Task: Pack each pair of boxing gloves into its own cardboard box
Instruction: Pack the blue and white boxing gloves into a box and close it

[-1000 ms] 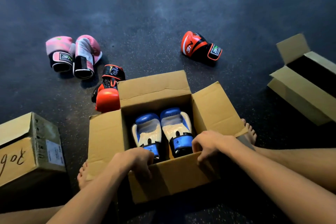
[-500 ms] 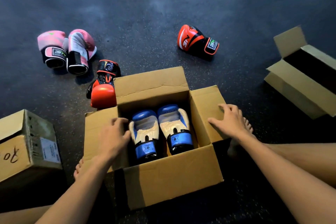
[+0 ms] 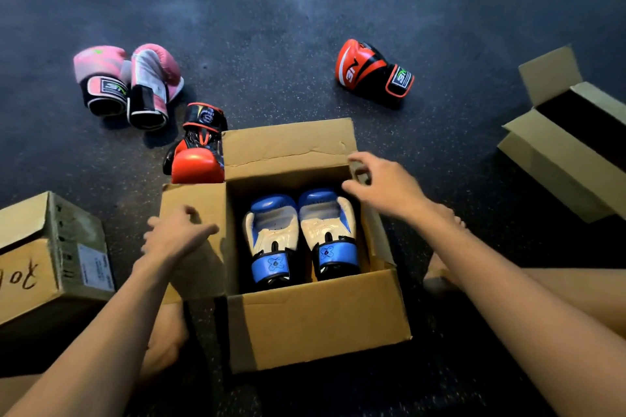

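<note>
The right box [image 3: 559, 159] is cut by the edge; one red glove [image 3: 194, 164] is partly hidden behind the far flap [image 3: 288, 145].

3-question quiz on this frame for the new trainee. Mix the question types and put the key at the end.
1. Which pair lies in the open cardboard box in front of the person?
A. pink gloves
B. red gloves
C. blue-and-white gloves

2. True or false: one red glove lies beside the box's far left corner, and the other red glove lies apart from it on the floor, farther right.

3. What does the right hand pinch?

Key
1. C
2. True
3. The far end of the box's right flap, which stands raised.
</note>
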